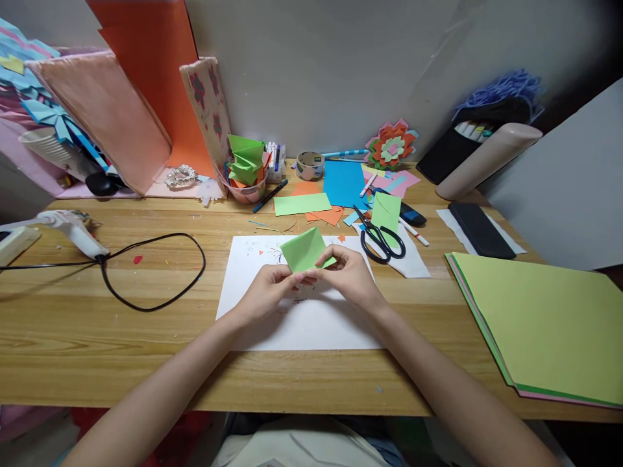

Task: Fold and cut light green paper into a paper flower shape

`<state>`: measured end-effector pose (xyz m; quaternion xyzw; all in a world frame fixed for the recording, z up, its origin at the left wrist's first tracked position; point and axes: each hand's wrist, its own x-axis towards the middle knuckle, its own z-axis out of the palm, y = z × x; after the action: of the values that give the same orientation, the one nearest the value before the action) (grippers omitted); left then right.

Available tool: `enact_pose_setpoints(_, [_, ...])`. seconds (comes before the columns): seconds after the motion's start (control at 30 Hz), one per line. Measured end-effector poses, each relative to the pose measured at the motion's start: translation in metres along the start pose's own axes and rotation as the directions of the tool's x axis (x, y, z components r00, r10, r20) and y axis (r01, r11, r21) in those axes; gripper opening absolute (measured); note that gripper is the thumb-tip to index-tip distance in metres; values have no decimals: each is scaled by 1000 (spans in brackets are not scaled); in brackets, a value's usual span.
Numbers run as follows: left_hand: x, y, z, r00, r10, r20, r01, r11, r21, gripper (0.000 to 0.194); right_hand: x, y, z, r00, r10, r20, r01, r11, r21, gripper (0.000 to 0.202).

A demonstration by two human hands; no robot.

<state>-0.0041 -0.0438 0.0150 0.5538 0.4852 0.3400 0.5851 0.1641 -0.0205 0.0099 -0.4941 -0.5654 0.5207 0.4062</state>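
Observation:
A small piece of green paper (304,250) with a crease is held up between both hands, above a white sheet (292,331) that bears small marks. My left hand (267,288) pinches the paper's lower edge with thumb and fingers. My right hand (348,275) grips its lower right side, with the fingers bent over the edge. The two hands' fingertips meet below the paper. Right of the white sheet lie black-handled scissors (382,240), partly over another green paper piece (386,214).
A black cable (202,259) loops at the left. Behind the hands are a tub of folded paper (246,191), a tape roll (310,167), blue paper (343,185) and a paper flower (392,146). Large coloured sheets (549,324) and a black phone-like slab (481,230) lie right.

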Motion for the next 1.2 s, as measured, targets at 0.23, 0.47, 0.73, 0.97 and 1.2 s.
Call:
enact_pose_setpoints(0.23, [0, -1, 3, 994, 46, -100, -39, 996, 77, 30, 1, -3, -1, 997, -38, 73, 33, 998, 57, 23])
enact_pose_setpoints(0.47, [2, 0, 5, 985, -24, -170, 11, 997, -75, 35, 9, 1, -9, 993, -105, -45, 111, 979, 171, 52])
enact_pose_setpoints(0.73, [0, 1, 6, 981, -32, -191, 12, 994, -106, 36, 1, 0, 2, 999, -12, 40, 7, 992, 127, 28])
enact_pose_setpoints(0.97, [0, 0, 9, 980, -19, -199, 10, 999, -45, 32, 2, 8, 5, 996, -32, -81, 37, 997, 67, 31])
enact_pose_setpoints(1.2, [3, -8, 6, 983, -55, -174, 43, 997, -70, 33, 0, 7, 7, 999, 15, -44, -9, 994, 113, 30])
